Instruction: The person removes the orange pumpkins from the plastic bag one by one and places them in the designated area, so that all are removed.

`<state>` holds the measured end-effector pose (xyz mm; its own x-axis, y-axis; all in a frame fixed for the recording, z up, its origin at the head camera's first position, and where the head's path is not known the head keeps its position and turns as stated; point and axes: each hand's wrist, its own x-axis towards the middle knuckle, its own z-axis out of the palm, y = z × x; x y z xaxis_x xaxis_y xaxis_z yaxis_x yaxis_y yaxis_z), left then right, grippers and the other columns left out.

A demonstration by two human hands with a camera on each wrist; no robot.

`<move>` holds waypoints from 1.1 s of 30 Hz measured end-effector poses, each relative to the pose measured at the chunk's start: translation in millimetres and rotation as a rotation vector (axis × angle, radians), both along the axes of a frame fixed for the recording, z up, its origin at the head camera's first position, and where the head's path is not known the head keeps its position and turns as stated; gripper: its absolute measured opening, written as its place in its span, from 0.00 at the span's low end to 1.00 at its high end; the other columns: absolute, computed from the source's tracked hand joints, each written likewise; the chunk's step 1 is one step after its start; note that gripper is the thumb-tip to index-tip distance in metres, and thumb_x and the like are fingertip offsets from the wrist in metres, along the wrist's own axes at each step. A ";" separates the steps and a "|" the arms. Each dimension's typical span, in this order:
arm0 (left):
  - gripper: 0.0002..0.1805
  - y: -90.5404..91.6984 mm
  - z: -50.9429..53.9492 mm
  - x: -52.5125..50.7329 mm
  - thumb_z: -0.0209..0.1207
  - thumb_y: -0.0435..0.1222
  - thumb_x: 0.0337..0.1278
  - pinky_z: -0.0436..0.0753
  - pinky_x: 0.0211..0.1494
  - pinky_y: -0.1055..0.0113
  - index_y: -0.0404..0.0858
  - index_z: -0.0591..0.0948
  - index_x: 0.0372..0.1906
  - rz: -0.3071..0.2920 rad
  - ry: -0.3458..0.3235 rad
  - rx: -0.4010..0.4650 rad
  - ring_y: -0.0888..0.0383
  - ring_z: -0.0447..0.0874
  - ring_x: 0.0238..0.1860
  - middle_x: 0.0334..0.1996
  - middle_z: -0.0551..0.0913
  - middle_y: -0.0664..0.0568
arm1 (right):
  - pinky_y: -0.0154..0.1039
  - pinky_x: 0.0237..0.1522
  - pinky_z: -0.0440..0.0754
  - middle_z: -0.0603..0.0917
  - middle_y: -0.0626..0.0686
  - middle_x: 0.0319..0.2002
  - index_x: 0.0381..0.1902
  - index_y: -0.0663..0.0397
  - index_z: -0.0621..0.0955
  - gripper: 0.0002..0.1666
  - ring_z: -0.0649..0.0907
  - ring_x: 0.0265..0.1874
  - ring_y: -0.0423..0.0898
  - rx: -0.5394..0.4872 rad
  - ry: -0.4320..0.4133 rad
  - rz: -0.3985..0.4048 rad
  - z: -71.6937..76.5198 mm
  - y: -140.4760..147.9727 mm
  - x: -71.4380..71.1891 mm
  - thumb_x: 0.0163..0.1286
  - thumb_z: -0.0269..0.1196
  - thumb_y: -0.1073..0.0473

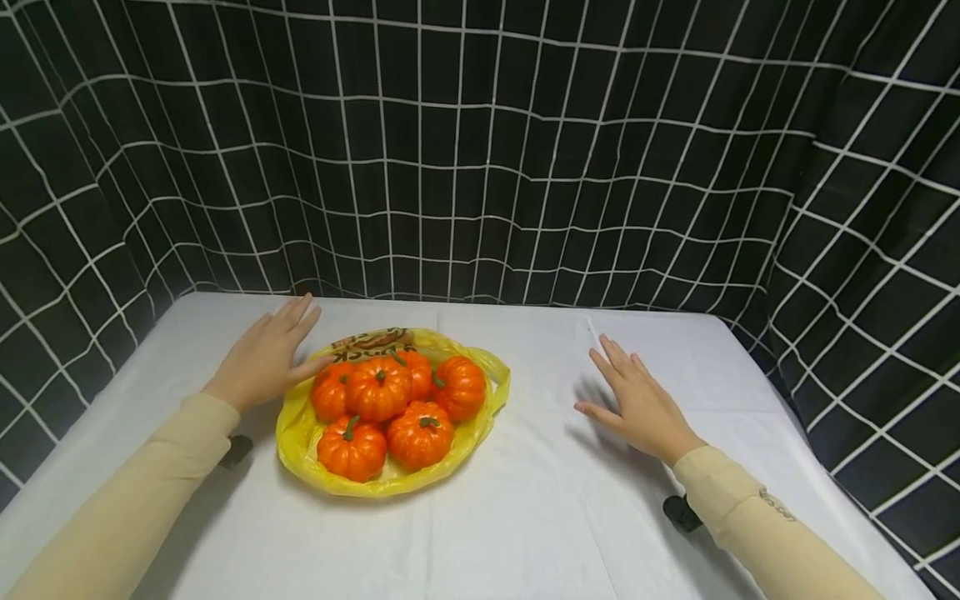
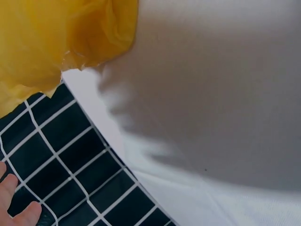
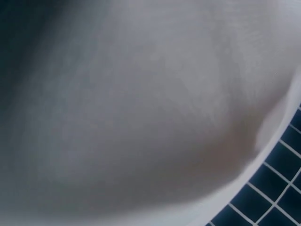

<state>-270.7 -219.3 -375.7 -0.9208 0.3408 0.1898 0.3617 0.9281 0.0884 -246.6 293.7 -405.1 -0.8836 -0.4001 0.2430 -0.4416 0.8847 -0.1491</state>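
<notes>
A yellow plastic bag [image 1: 298, 457] lies on the table with its mouth spread wide and its rim rolled down. Inside it sit several small orange pumpkins [image 1: 381, 388] with green stems. At the bag's left side is my left hand [image 1: 262, 354], fingers extended, its thumb overlapping the rim in the head view; I cannot tell if it touches. Fingertips [image 2: 27, 214] of that hand show in the left wrist view, below the yellow bag [image 2: 99, 33]. My right hand [image 1: 637, 404] hovers over the cloth right of the bag, fingers straight and holding nothing. The right wrist view shows no hand.
A white cloth [image 1: 517, 517] covers the table. Behind it and at both sides hangs a black curtain [image 1: 480, 150] with a white grid. Small dark devices sit under the wrists, the right one [image 1: 681, 513] showing more plainly.
</notes>
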 end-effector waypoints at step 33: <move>0.45 8.1 6.8 19.7 0.59 0.51 0.66 0.54 0.79 0.40 0.29 0.56 0.76 0.028 -0.072 0.215 0.36 0.47 0.79 0.79 0.49 0.35 | 0.54 0.79 0.56 0.61 0.59 0.77 0.77 0.58 0.58 0.57 0.62 0.76 0.58 -0.152 0.015 0.112 9.3 -58.6 22.4 0.60 0.71 0.41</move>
